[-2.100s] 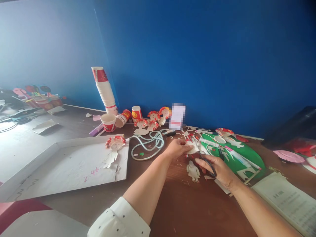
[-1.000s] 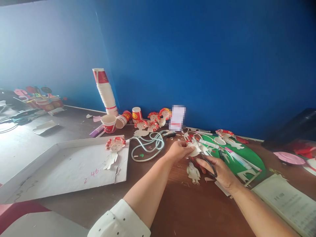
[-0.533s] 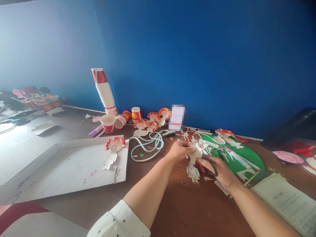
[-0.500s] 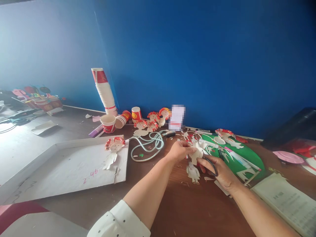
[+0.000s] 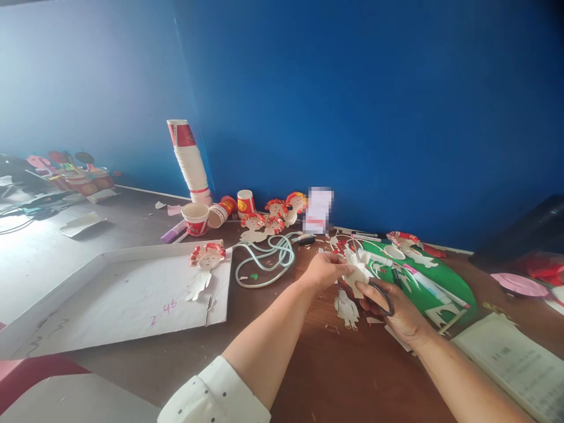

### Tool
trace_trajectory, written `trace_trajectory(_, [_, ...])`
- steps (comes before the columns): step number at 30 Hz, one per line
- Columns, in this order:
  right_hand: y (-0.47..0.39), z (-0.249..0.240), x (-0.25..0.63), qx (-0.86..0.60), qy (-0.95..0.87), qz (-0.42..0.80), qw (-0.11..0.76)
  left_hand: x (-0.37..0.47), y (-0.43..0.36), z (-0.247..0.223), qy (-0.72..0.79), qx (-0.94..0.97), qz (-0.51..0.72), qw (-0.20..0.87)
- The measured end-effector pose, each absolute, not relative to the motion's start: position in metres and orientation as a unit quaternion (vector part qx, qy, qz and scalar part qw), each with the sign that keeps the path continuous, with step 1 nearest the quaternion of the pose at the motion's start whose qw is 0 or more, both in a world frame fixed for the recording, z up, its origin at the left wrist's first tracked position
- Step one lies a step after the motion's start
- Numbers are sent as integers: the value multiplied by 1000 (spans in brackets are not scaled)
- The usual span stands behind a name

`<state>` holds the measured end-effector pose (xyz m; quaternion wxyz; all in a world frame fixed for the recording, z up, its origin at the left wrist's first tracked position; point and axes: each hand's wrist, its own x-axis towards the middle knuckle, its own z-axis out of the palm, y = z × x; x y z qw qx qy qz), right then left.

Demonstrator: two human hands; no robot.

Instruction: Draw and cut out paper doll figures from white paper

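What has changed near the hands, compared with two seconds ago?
The held paper piece moved slightly right and downward in the view, together with the left grip. Nothing was taken or released: the left grip keeps it, the right grip the scissors. The cup stack and white tray stayed.

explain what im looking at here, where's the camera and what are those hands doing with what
There is no machine here: these are one person's bare hands. The view comes from a camera worn on the person's head, looking forward and down.

The left hand holds a white paper piece; the right hand holds dark-handled scissors close to it. On the brown table lie a paper figure, a green sheet, a looped pale cable, a cardboard tray and a book. A tall stack of cups leans near the wall.
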<state>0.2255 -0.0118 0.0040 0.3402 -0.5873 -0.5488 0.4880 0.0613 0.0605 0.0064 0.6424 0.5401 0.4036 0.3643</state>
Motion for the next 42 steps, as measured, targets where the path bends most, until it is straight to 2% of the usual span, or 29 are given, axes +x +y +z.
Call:
trace_trajectory(20, [-12, 2, 226, -578, -554, 478, 361, 62, 62, 3, 414, 566, 350, 620])
trace_trajectory(29, [-11, 9, 227, -578, -596, 458, 317, 61, 59, 9, 412, 561, 347, 629])
trace_trajectory(42, [-11, 8, 225, -595, -605, 420, 322, 61, 58, 9, 425, 563, 345, 618])
